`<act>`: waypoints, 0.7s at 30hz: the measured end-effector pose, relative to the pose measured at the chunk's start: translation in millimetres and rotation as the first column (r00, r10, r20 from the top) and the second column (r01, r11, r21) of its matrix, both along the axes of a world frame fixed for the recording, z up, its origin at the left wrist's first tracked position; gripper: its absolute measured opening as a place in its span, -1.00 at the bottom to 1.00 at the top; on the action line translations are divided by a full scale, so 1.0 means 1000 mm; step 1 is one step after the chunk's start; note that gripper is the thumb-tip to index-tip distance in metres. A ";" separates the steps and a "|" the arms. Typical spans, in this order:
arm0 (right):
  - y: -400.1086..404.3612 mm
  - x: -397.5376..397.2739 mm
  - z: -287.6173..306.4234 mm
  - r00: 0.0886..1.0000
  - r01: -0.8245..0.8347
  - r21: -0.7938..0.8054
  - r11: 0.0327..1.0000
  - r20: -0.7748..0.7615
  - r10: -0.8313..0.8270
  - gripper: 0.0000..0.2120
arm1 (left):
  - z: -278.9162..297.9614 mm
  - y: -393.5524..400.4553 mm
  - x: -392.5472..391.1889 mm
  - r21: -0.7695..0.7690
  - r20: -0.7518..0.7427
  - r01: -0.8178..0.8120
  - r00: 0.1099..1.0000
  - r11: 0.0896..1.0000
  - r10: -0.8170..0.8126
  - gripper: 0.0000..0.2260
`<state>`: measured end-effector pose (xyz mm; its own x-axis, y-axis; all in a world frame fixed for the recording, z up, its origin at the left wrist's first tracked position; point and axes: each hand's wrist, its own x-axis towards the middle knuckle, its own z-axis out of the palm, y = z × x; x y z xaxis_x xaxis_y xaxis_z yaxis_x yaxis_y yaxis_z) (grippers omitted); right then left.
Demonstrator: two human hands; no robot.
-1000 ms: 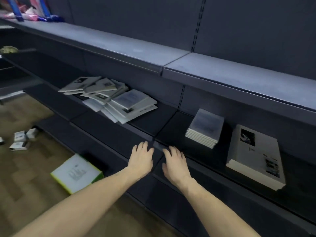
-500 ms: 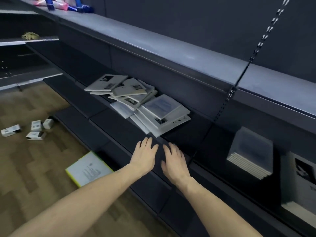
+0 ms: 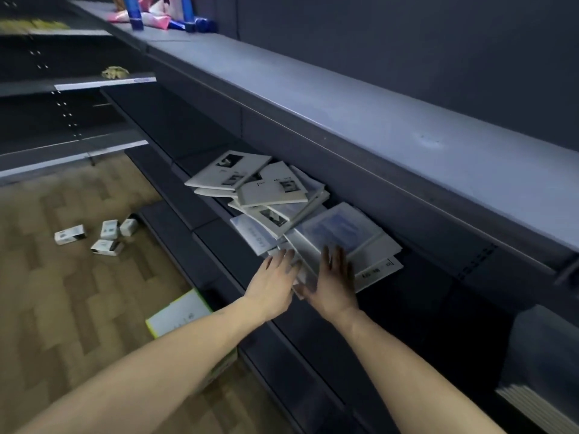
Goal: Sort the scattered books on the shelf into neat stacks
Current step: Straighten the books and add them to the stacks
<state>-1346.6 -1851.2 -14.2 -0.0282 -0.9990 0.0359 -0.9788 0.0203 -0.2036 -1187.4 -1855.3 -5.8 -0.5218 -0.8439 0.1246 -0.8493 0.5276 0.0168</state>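
A loose heap of thin white and pale-blue books [image 3: 275,198] lies scattered on the dark middle shelf [image 3: 216,236]. The nearest book, with a blue cover [image 3: 341,230], tops a small slanted pile. My left hand [image 3: 275,283] reaches the pile's near left corner with straight fingers touching the book edges. My right hand [image 3: 333,286] lies flat with fingers spread on the near edge of the same pile. A neat stack of books [image 3: 539,371] sits on the shelf at the far right, partly cut off by the frame.
A grey upper shelf [image 3: 344,104] overhangs the books; blue and pink items [image 3: 163,17] stand at its far end. Small white boxes [image 3: 94,236] and a white-and-green box [image 3: 178,311] lie on the wooden floor. Another shelf unit [image 3: 62,89] stands at left.
My view swung left, bringing the scattered heap to the centre. Both hands moved forward from the shelf's front edge onto the nearest pile of books.
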 end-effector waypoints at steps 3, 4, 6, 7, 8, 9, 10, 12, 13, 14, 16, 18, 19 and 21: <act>-0.014 0.001 -0.002 0.994 0.093 0.077 0.993 0.057 -0.098 0.22 | -0.012 -0.017 0.000 0.038 -0.055 0.083 0.995 0.996 -0.080 -0.37; -0.017 0.002 -0.003 0.992 0.111 0.084 0.990 0.053 -0.115 0.24 | -0.016 -0.023 0.001 0.050 -0.068 0.111 0.992 0.993 -0.107 -0.36; -0.019 0.006 -0.004 0.990 0.134 0.070 0.988 0.021 -0.136 0.23 | -0.022 -0.034 0.004 0.061 -0.094 0.166 0.983 0.984 -0.160 -0.35; -0.020 0.009 -0.004 0.990 0.142 0.050 0.989 -0.005 -0.142 0.21 | -0.024 -0.039 0.007 0.072 -0.107 0.188 0.978 0.980 -0.180 -0.35; -0.019 0.013 -0.002 0.987 0.161 0.035 0.986 -0.035 -0.160 0.18 | -0.025 -0.044 0.011 0.084 -0.119 0.220 0.971 0.972 -0.209 -0.35; -0.017 0.015 -0.001 0.984 0.168 0.015 0.986 -0.059 -0.167 0.14 | -0.026 -0.047 0.014 0.078 -0.125 0.241 0.965 0.967 -0.231 -0.36; -0.014 0.017 0.000 0.983 0.166 -0.006 0.986 -0.078 -0.166 0.09 | -0.027 -0.048 0.015 0.054 -0.125 0.260 0.960 0.964 -0.252 -0.38; -0.009 0.026 0.000 0.974 0.200 -0.068 0.978 -0.094 -0.205 0.03 | -0.028 -0.054 0.019 0.015 -0.113 0.311 0.945 0.950 -0.307 -0.43; -0.007 0.032 -0.001 0.965 0.224 -0.120 0.967 -0.108 -0.237 0.00 | -0.029 -0.056 0.021 0.001 -0.101 0.330 0.939 0.944 -0.328 -0.44; -0.004 0.038 -0.003 0.952 0.253 -0.173 0.952 -0.130 -0.277 -0.04 | -0.029 -0.057 0.021 -0.006 -0.076 0.342 0.937 0.940 -0.341 -0.45; -0.001 0.051 -0.004 0.917 0.309 -0.225 0.924 -0.188 -0.352 -0.14 | -0.030 -0.056 0.021 -0.006 0.005 0.357 0.934 0.934 -0.357 -0.43; -0.001 0.064 -0.001 0.876 0.387 -0.222 0.895 -0.214 -0.432 -0.29 | -0.032 -0.056 0.022 -0.008 0.081 0.361 0.930 0.933 -0.359 -0.40; -0.001 0.070 0.002 0.855 0.423 -0.215 0.880 -0.228 -0.466 -0.39 | -0.034 -0.057 0.023 -0.009 0.102 0.360 0.929 0.933 -0.357 -0.38; -0.004 0.079 0.004 0.815 0.467 -0.209 0.859 -0.274 -0.510 -0.58 | -0.034 -0.059 0.027 -0.002 0.090 0.370 0.925 0.929 -0.369 -0.37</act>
